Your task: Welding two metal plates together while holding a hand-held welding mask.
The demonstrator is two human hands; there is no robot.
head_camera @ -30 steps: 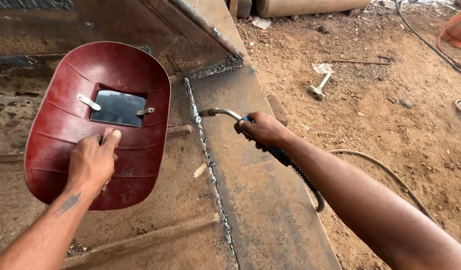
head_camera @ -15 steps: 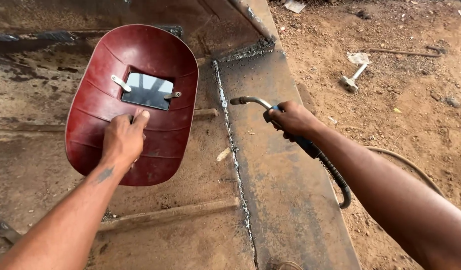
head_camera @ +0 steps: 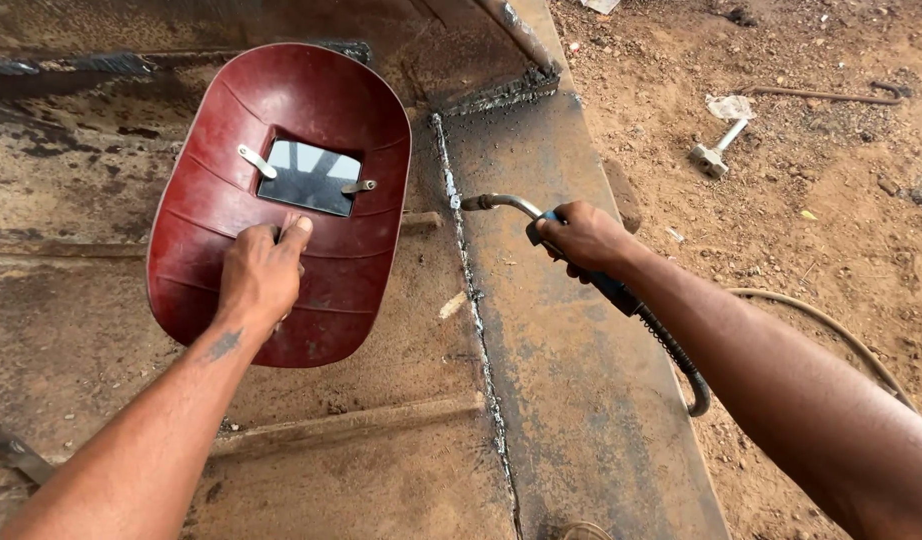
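Holding: my left hand [head_camera: 259,275] has its grip clamped on the handle at the back of a dark red welding shield [head_camera: 281,200], thumb up just below its dark glass window [head_camera: 312,177].
Shield place: it hangs on the left of the scene, above the rusty steel plate [head_camera: 101,200], inner side toward me, two small metal clips at the window's edges.
Right hand: my right hand [head_camera: 581,237] has its grip closed around the handle of a welding torch [head_camera: 541,215].
Torch: its curved metal neck points left, the tip just beside the weld seam [head_camera: 471,300]; I cannot tell whether it touches.
Hose: a black ribbed cable [head_camera: 681,365] runs from the handle near and right, under my forearm.
Seam: a rough bead runs from far to near between the rusty plate and the grey steel panel [head_camera: 581,400].
Ground: brown dirt [head_camera: 831,230] on the right, with a hammer [head_camera: 716,150] lying far right, well apart from my hands.
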